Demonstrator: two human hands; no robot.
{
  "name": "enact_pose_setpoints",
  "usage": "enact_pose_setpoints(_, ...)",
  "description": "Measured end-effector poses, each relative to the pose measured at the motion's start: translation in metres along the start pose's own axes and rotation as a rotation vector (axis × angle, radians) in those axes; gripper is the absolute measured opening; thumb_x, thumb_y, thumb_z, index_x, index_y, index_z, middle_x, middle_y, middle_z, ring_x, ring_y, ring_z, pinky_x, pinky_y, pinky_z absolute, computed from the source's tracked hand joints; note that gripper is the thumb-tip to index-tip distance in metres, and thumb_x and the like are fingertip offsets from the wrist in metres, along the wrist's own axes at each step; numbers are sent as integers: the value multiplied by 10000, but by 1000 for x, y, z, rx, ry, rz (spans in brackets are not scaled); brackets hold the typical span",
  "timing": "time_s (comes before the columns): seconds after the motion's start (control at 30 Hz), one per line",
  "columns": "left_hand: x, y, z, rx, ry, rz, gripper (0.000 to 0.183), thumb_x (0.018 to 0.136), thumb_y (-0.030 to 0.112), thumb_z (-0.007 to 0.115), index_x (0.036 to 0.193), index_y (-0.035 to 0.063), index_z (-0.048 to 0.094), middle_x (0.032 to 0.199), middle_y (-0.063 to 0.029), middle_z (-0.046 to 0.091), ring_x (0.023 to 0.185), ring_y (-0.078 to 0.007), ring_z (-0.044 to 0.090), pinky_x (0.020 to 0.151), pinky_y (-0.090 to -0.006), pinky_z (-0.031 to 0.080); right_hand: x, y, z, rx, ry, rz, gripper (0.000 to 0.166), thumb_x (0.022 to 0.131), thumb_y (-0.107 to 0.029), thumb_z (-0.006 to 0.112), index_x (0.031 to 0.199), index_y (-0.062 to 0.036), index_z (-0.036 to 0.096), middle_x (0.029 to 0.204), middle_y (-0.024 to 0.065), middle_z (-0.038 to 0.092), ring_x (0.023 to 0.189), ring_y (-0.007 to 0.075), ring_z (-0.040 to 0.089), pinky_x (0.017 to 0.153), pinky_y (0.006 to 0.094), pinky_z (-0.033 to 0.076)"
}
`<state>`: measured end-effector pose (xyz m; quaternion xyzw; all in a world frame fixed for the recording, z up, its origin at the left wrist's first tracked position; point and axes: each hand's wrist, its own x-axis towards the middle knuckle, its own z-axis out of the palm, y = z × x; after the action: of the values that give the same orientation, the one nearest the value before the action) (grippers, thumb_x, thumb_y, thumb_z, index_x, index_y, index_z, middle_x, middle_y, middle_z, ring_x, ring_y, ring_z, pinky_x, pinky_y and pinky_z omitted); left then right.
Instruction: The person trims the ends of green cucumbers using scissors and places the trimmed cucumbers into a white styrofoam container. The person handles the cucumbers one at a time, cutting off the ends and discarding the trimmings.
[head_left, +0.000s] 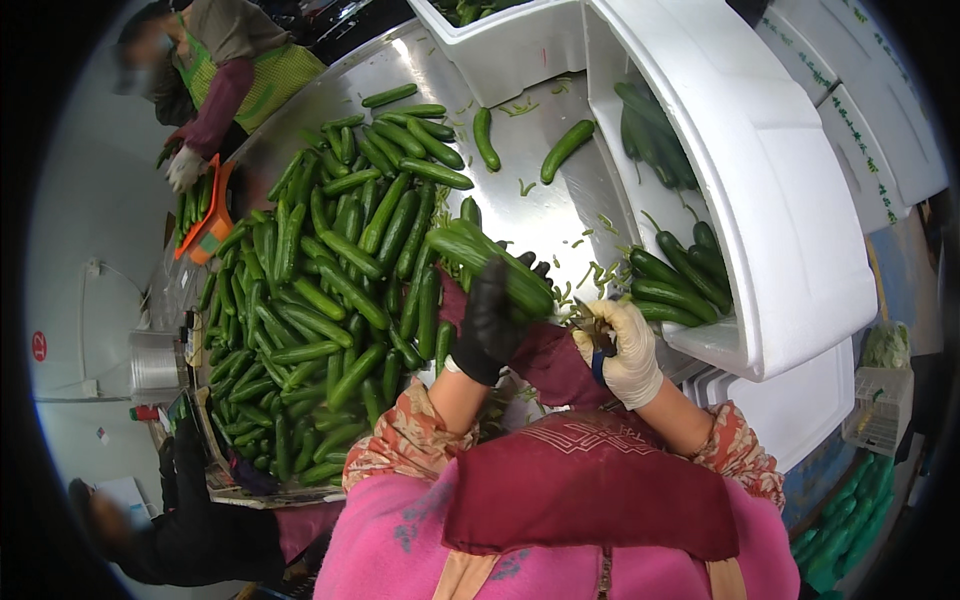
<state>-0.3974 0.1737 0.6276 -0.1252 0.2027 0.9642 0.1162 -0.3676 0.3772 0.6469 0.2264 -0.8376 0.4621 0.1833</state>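
My left hand (491, 322), in a black glove, is closed around several green cucumbers (495, 262) above the steel table (517, 202). Just right of their ends, my right hand (626, 352) in a pale glove grips small pruning snips (596, 330) with a dark blue handle. Cut stem pieces (596, 277) lie scattered beside the blades. To the left spreads a large heap of cucumbers (330, 292). At the right, a white foam box (795, 225) lies on its side, open towards me, with cucumbers (675, 277) inside it.
Another foam box (510, 60) stands at the far edge. Two single cucumbers lie near it. A person (225, 82) at upper left handles cucumbers by an orange basket (214, 217); another person (202, 540) is at lower left. Foam lids (802, 405) and stacked boxes (862, 150) are at right.
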Motion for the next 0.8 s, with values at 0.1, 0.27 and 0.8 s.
enact_pose_setpoints(0.1, -9, -7, -10, 1058, -172, 297, 403, 1009, 262, 550, 1341, 61, 442, 1265, -116, 571, 1139, -239, 576, 967, -381, 484, 24, -11, 0, 91, -167, 104, 522, 740, -157, 819, 1192, -65, 575, 934, 120, 600, 870, 305, 590, 749, 382, 475)
enact_pose_setpoints(0.27, -18, -18, -11, 303, -223, -94, 432, 1049, 277, 450, 1417, 54, 411, 1229, -72, 580, 1105, -180, 580, 955, -340, 482, 27, -18, 17, 714, -160, 488, 504, 835, -93, 774, 1266, -57, 516, 1074, 33, 592, 975, 120, 569, 828, 265, 473)
enact_pose_setpoints(0.8, -32, 150, -27, -427, -312, 244, 684, 850, 317, 695, 1391, 9, 412, 1278, -143, 544, 1181, -289, 533, 1025, -449, 443, -17, 15, 11, 959, -140, 788, 374, 928, -42, 638, 1256, -11, 460, 993, 9, 574, 823, 47, 514, 711, 200, 426)
